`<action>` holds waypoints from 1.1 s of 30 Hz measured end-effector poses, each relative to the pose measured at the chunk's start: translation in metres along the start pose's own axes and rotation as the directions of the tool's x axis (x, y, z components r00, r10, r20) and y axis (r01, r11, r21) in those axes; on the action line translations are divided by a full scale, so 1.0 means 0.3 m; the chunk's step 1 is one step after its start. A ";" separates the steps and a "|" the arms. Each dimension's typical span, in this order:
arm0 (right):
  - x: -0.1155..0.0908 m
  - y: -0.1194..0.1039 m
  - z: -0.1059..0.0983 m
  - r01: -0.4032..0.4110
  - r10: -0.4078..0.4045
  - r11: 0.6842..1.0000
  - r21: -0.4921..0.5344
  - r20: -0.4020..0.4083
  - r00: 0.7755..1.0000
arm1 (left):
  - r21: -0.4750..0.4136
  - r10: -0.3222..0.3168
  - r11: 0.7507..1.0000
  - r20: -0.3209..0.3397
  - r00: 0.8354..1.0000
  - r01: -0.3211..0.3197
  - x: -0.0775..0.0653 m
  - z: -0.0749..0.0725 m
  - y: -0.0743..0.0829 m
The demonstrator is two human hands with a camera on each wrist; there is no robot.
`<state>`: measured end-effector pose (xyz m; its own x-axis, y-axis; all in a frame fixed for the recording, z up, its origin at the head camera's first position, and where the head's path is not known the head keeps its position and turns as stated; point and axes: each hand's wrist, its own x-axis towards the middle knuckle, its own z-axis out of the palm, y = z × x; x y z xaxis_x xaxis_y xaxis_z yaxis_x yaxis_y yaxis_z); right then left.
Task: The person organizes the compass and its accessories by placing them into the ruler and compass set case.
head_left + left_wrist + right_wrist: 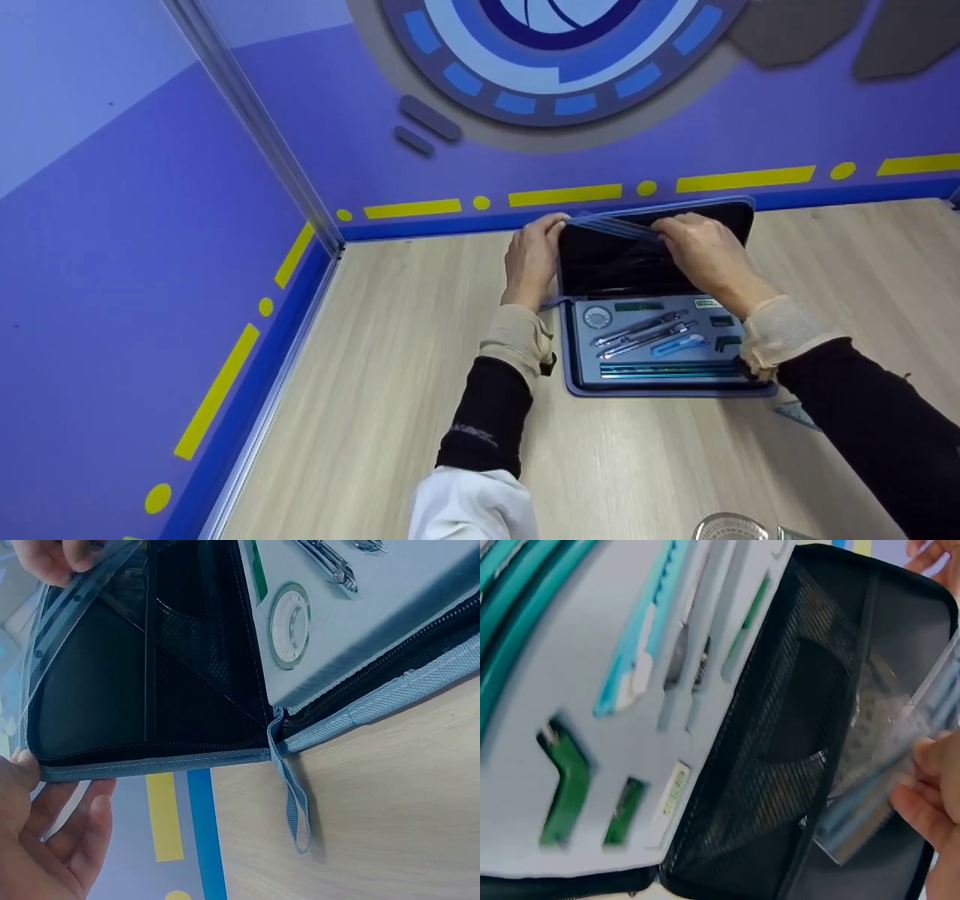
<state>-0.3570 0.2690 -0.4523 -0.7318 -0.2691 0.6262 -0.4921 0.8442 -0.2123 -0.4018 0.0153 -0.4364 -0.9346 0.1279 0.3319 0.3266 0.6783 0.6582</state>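
Observation:
A zipped drawing-set case (568, 360) lies open on the table, its black lid raised toward the wall. My left hand (531, 259) grips the lid's upper left corner, thumb on the inner side and fingers behind it. With thumb and fingertips my right hand (709, 251) pinches a clear, bluish ruler (619, 226), which slants across the upper lid. In the right wrist view the ruler's lower end (844, 836) lies near the edge of the lid's mesh pocket (780, 765); whether it is inside cannot be told. Another clear piece (870, 724) shows behind it, blurred.
The case's grey tray holds a roll of tape (598, 317), metal compasses (641, 328), a blue cutter (679, 345), green pencils (667, 370) and small green pieces. A clear set square (796, 412) lies under the right forearm. A glass-like round object (729, 527) stands at the front edge.

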 end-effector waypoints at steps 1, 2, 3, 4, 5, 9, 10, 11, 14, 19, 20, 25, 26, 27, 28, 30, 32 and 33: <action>-0.004 0.007 -0.003 0.014 -0.014 1.000 -0.003 0.011 1.000 | 0.000 0.001 1.000 -0.002 1.000 -0.001 0.000 0.001 0.000; -0.008 0.014 -0.006 0.026 -0.026 1.000 -0.008 0.023 0.999 | 0.003 0.003 1.000 -0.004 1.000 -0.002 -0.001 0.002 -0.001; -0.014 0.021 -0.008 0.036 -0.035 0.999 -0.013 0.035 0.999 | 0.006 0.003 1.000 -0.002 1.000 -0.003 -0.001 0.002 -0.001; -0.018 0.029 -0.010 0.042 -0.042 0.999 -0.017 0.049 0.998 | 0.013 0.002 1.000 -0.002 1.000 -0.002 -0.001 0.002 -0.001; -0.023 0.035 -0.012 0.044 -0.043 0.999 -0.021 0.062 0.997 | 0.017 0.000 1.000 -0.001 1.000 0.000 0.000 0.002 -0.001; -0.034 0.051 -0.012 0.036 -0.034 0.999 -0.022 0.095 0.995 | 0.024 -0.007 1.000 -0.004 1.000 0.007 0.001 0.002 0.001; -0.034 0.052 -0.012 0.034 -0.032 0.999 -0.023 0.099 0.995 | 0.025 -0.008 1.000 -0.007 1.000 0.008 0.002 0.002 0.000; -0.034 0.052 -0.012 0.033 -0.030 0.999 -0.022 0.104 0.994 | 0.022 -0.007 1.000 -0.010 1.000 0.007 0.002 0.002 0.000; -0.029 0.046 -0.015 0.023 -0.018 0.999 -0.033 0.134 0.991 | 0.023 -0.007 1.000 -0.012 1.000 0.008 0.002 0.002 -0.001; -0.029 0.034 -0.015 0.014 -0.006 0.999 -0.048 0.177 0.984 | 0.015 -0.012 1.000 -0.008 1.000 0.012 -0.003 0.000 -0.001; -0.031 0.033 -0.015 0.018 -0.010 0.999 -0.046 0.175 0.985 | 0.013 -0.012 1.000 -0.008 1.000 0.012 -0.004 0.000 -0.001; -0.040 0.034 -0.019 0.022 -0.014 0.999 -0.045 0.162 0.987 | -0.009 0.009 1.000 -0.012 1.000 -0.010 -0.005 0.004 0.003; -0.042 0.033 -0.021 0.019 -0.011 0.999 -0.046 0.164 0.986 | -0.009 0.012 1.000 -0.012 1.000 -0.012 -0.005 0.005 0.004; -0.043 0.033 -0.023 0.015 -0.007 0.999 -0.047 0.166 0.986 | -0.011 0.014 1.000 -0.012 1.000 -0.014 -0.005 0.006 0.005; -0.044 0.032 -0.026 0.009 -0.001 0.999 -0.045 0.167 0.986 | -0.010 0.015 1.000 -0.012 1.000 -0.015 -0.005 0.007 0.006; -0.046 0.031 -0.032 0.002 0.005 0.999 -0.045 0.164 0.986 | -0.002 0.015 1.000 -0.010 1.000 -0.015 -0.004 0.009 0.008; -0.049 0.032 -0.040 0.005 0.002 0.999 -0.042 0.151 0.988 | 0.009 0.016 1.000 -0.008 1.000 -0.016 -0.002 0.010 0.008; -0.051 0.034 -0.045 0.006 -0.001 0.999 -0.038 0.142 0.990 | 0.014 0.019 1.000 -0.009 1.000 -0.018 -0.002 0.010 0.008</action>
<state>-0.3445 0.2881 -0.4538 -0.7910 -0.3328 0.5135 -0.4783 0.8596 -0.1796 -0.4010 0.0192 -0.4371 -0.9271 0.1341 0.3501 0.3418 0.6860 0.6423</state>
